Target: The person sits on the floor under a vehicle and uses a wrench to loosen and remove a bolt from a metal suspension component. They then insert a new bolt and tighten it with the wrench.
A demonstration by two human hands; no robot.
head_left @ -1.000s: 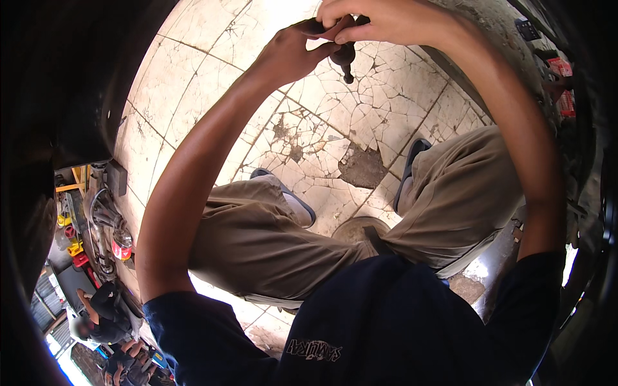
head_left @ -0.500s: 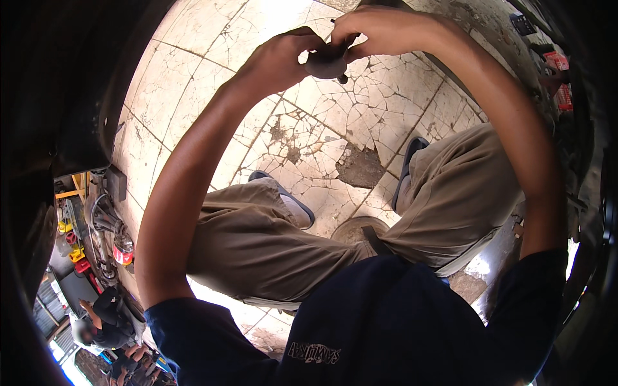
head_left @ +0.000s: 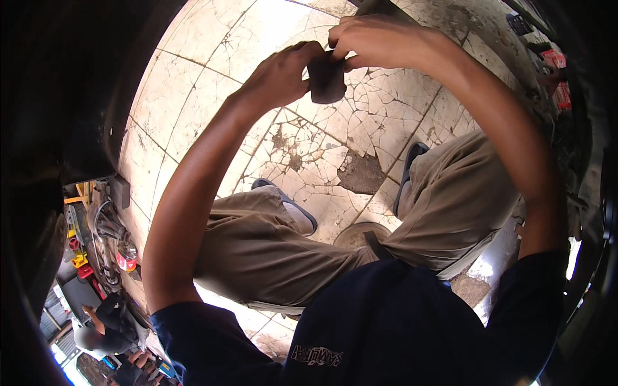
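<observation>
Out in front of me, above the tiled floor, both hands meet at a small dark part (head_left: 327, 85). It is blackish, with straight sides and a rounded lower end; I cannot make out its exact kind. My left hand (head_left: 281, 72) is closed on its left side. From the right, my right hand (head_left: 376, 44) pinches its upper edge between thumb and fingers. The fingertips cover the top of the part.
Cracked pale tiles (head_left: 212, 80) cover the floor, with a broken brown patch (head_left: 360, 172) between my sandalled feet. Metal parts (head_left: 109, 222) and a red-labelled bottle (head_left: 127, 260) lie at left. Another person (head_left: 112, 331) is at lower left. A red crate (head_left: 557, 77) stands far right.
The dark part has turned in my hands: a rounded face with a small knob showed before, and a longer straight-sided face shows now. Both hands sit slightly lower in the picture.
</observation>
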